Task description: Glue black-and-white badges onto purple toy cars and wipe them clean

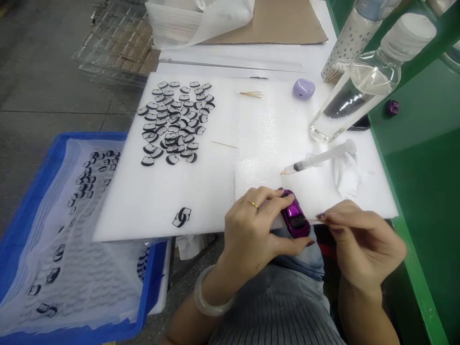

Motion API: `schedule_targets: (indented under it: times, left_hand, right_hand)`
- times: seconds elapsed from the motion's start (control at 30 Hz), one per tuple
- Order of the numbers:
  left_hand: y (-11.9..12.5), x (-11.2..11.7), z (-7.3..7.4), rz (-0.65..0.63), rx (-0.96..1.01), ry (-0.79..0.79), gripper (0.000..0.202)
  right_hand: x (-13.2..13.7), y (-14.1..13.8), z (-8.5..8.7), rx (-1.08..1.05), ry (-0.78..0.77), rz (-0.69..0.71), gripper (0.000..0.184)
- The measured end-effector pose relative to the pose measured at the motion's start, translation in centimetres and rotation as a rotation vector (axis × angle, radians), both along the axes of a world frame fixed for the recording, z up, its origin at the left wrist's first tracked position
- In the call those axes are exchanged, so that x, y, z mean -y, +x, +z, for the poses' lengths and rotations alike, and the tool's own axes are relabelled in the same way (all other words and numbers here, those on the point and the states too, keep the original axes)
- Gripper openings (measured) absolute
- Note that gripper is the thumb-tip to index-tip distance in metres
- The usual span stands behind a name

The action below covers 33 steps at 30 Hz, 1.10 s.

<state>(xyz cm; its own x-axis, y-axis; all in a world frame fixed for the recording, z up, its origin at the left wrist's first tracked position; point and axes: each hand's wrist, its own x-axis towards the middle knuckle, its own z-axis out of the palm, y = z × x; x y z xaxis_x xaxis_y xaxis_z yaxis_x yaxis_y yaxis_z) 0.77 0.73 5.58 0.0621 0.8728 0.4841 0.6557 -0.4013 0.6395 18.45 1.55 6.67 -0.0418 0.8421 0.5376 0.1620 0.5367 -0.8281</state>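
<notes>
My left hand (257, 225) is closed around a shiny purple toy car (295, 214), fingers along its far side and thumb at its near end. At the car's right side, my right hand (362, 239) pinches a thin stick (312, 220), its tip pointing at the dark rear part of the car. Whether the tip touches the car I cannot tell. Beyond the hands lies a syringe (316, 158) with an orange tip, beside a crumpled white tissue (347, 175). A pair of small black-and-clear curved pieces (182, 217) lies on the white foam sheet (208, 191) to the left.
Many similar curved pieces (174, 120) are spread at the far left. Thin sticks (250, 94) and a lilac case (304, 88) lie further back. A clear bottle (359, 91) stands at the right, near a green panel (424, 129). A blue crate (36, 191) sits lower left.
</notes>
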Motion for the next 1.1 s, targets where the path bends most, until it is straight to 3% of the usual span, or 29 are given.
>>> schedule_targets:
  times: [0.37, 0.47, 0.53, 0.6, 0.67, 0.73, 0.8, 0.97, 1.1]
  left_hand:
    - [0.2, -0.1, -0.2, 0.000, 0.011, 0.031, 0.056]
    - [0.2, -0.1, -0.1, -0.001, 0.017, 0.023, 0.053]
    - [0.2, -0.1, -0.1, -0.001, 0.019, 0.013, 0.051]
    - [0.1, 0.0, 0.0, -0.007, 0.021, 0.008, 0.053]
    - [0.1, 0.1, -0.1, -0.015, 0.021, 0.008, 0.055]
    - [0.0, 0.1, -0.1, -0.013, 0.018, 0.017, 0.056]
    - [0.0, 0.1, -0.3, -0.009, 0.013, 0.025, 0.056]
    - [0.1, 0.0, -0.6, -0.008, 0.002, 0.054, 0.056]
    - [-0.2, 0.1, -0.8, -0.020, -0.026, 0.048, 0.055]
  right_hand:
    - [0.6, -0.1, -0.6, 0.069, -0.112, 0.163, 0.039]
    - [0.7, -0.1, -0.5, 0.005, -0.144, 0.197, 0.031]
    - [0.6, 0.2, -0.3, -0.149, -0.145, 0.206, 0.020]
    - [0.0, 0.6, 0.1, -0.318, -0.102, 0.159, 0.010]
    - [-1.2, 1.1, 0.7, -0.361, -0.025, 0.004, 0.006]
    - [-2.9, 1.4, 1.2, -0.233, 0.015, -0.170, 0.010]
    - [-5.1, 1.4, 1.5, -0.006, -0.010, -0.245, 0.013]
    - [-10.0, -0.3, 1.0, 0.447, -0.096, -0.096, 0.014]
    - [-10.7, -0.6, 1.0, 0.591, -0.141, 0.043, 0.024]
